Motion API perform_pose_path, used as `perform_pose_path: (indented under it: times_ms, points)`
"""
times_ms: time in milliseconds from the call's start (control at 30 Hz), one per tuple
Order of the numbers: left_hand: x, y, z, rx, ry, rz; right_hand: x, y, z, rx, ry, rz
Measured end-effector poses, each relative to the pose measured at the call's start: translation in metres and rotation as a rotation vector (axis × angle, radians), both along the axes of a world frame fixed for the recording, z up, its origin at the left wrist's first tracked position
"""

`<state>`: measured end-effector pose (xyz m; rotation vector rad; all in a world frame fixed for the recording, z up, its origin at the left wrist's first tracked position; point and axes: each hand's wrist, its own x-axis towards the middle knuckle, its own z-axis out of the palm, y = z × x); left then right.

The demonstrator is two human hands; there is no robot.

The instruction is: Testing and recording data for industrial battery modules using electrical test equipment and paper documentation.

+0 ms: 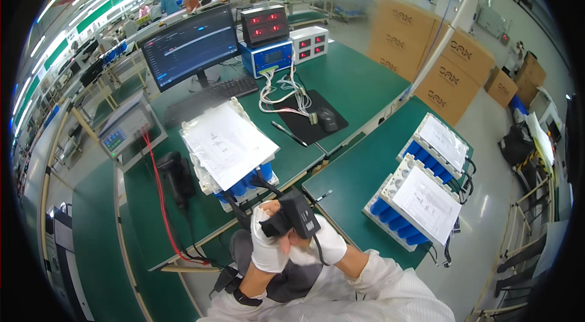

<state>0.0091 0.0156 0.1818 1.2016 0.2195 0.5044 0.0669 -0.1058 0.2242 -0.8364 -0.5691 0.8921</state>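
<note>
My left hand and my right hand, both in white gloves with bare fingertips, are close together at the table's front edge. Both are closed around a black box-shaped device with a thin cable; the fingers are partly hidden behind it. Just beyond them stands a blue-celled battery pack, with a white printed sheet lying on top. Black leads run from the pack toward my hands. A black strap circles my left wrist.
Left of the pack lie a black handheld scanner and red leads from a bench instrument. Behind are a monitor, keyboard, blue tester and mouse. Two more packs occupy the right table.
</note>
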Motion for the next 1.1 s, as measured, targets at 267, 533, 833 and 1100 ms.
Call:
perform_pose_path:
  times_ms: [267,533,833,1100]
  points:
    - [-0.010,0.005,0.021,0.786,-0.026,0.098,0.010,0.009,0.011,0.175,0.070,-0.307]
    - [-0.019,0.002,0.026,-0.088,0.016,-0.268,0.036,0.024,0.033,0.013,-1.011,-0.366]
    - [-0.020,-0.006,0.059,0.114,0.036,-0.152,0.070,0.066,0.024,-0.284,-1.318,-0.581]
    - [-0.024,-0.024,0.064,0.909,0.029,-0.195,0.068,0.079,0.063,-0.342,-1.280,-0.987]
